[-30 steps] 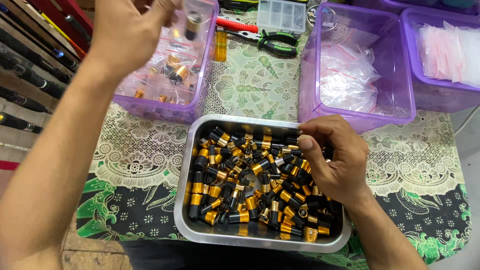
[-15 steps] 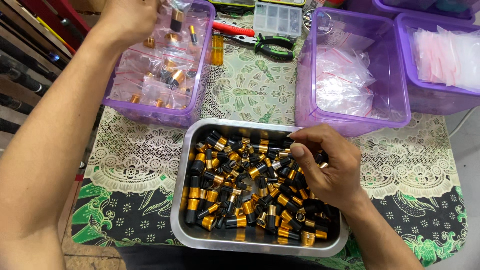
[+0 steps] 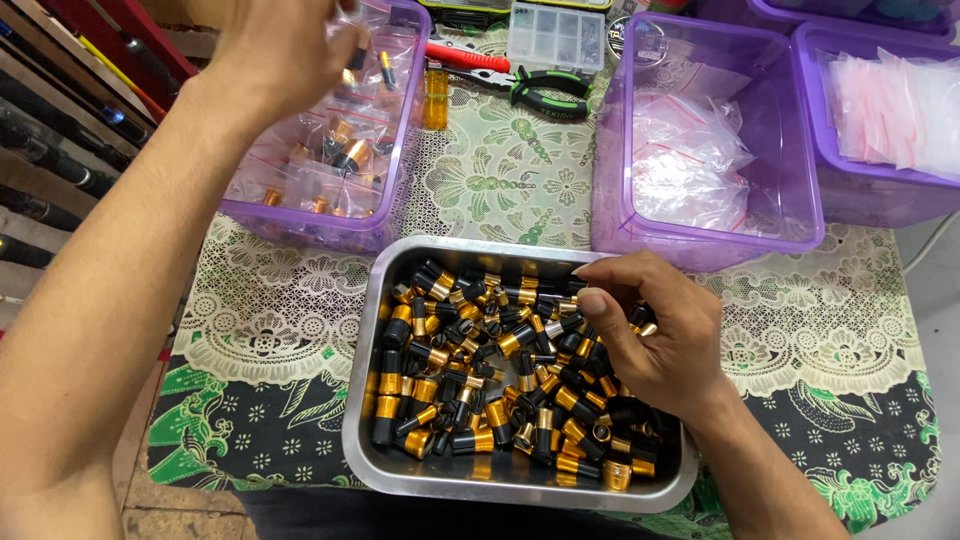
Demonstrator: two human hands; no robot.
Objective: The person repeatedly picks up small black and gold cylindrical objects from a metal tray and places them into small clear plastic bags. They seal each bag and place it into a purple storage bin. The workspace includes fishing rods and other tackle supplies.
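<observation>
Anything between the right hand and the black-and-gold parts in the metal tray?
Nothing visible. The right hand is already down in the metal tray, fingers resting on the pile of black-and-gold parts. The tray is open-topped, with no lid or bag over the parts.

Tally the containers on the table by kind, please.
Purple plastic bins: 3
Metal tray of black-and-gold parts: 1
Clear compartment box: 1
Total: 5
A further purple rim shows at the top edge; cut off, not counted.
</observation>
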